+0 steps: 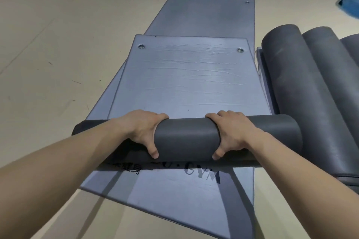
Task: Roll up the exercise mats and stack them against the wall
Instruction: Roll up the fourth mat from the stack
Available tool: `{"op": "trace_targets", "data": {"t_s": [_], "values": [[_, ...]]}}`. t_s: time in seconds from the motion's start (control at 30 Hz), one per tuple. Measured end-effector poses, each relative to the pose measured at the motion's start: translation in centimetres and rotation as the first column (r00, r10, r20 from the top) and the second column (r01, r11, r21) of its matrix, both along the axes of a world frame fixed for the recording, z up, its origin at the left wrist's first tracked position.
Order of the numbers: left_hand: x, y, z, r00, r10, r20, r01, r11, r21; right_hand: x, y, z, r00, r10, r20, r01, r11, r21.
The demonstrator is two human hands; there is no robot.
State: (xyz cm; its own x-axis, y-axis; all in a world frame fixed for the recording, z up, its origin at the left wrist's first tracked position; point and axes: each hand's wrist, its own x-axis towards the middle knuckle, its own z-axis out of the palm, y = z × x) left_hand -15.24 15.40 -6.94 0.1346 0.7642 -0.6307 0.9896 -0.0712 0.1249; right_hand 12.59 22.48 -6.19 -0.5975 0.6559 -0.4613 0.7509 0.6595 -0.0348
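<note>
From the head camera I see my left hand (pixel 142 132) and right hand (pixel 231 134) both curled over the part-made roll (pixel 186 139), which lies across its flat remainder (pixel 186 77). Uneven pushing could skew it, telescoping the ends, or drag the lower mat (pixel 174 186) along.

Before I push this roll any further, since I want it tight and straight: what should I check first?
1. Left hand grips the roll: ok.
2. Right hand grips the roll: ok.
3. Flat stretch ahead free of objects: ok.
4. Lower mat lies flat, not caught in the roll: ok.
5. Roll's ends even: cannot tell, its left end is partly hidden.
6. Gap to the rolled mats on the right: cannot tell, the roll's right end overlaps them in this view.
</note>
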Motion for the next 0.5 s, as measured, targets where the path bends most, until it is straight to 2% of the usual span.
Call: {"op": "trace_targets", "data": {"t_s": [0.13,0.23,0.3,0.33,0.4,0.47,0.5], "values": [[-0.6,1.7,0.2,0.995,0.076,0.068,-0.067,0.99,-0.124,-0.2,-3.1,-2.3,0.998,0.015,-0.056,-0.003,0.976,0.216],[-0.9,2.3,0.4,0.991,0.106,0.082,-0.091,0.982,-0.164,-0.3,-2.8,-2.6,0.996,0.032,-0.08,-0.013,0.974,0.228],[-0.6,1.8,0.8,0.997,0.044,0.065,-0.041,0.998,-0.042,-0.7,-1.0,-2.2,0.997,0.035,-0.074,-0.022,0.984,0.177],[-0.1,1.0,0.8,1.0,0.012,0.025,-0.014,0.996,0.084,-1.1,0.0,-1.8,0.997,0.03,-0.071,-0.021,0.992,0.127],[1.1,-1.7,-0.5,0.994,-0.011,-0.113,0.05,0.934,0.355,-2.0,2.2,-1.1,0.997,-0.02,-0.068,0.019,1.0,-0.015],[1.9,-4.1,-2.5,0.971,0.009,-0.239,0.105,0.882,0.46,-2.8,3.8,-0.5,0.996,-0.063,-0.066,0.054,0.989,-0.135],[1.8,-4.4,-3.3,0.965,0.005,-0.262,0.125,0.87,0.476,-2.9,4.0,-0.6,0.995,-0.064,-0.079,0.052,0.989,-0.138]]}}
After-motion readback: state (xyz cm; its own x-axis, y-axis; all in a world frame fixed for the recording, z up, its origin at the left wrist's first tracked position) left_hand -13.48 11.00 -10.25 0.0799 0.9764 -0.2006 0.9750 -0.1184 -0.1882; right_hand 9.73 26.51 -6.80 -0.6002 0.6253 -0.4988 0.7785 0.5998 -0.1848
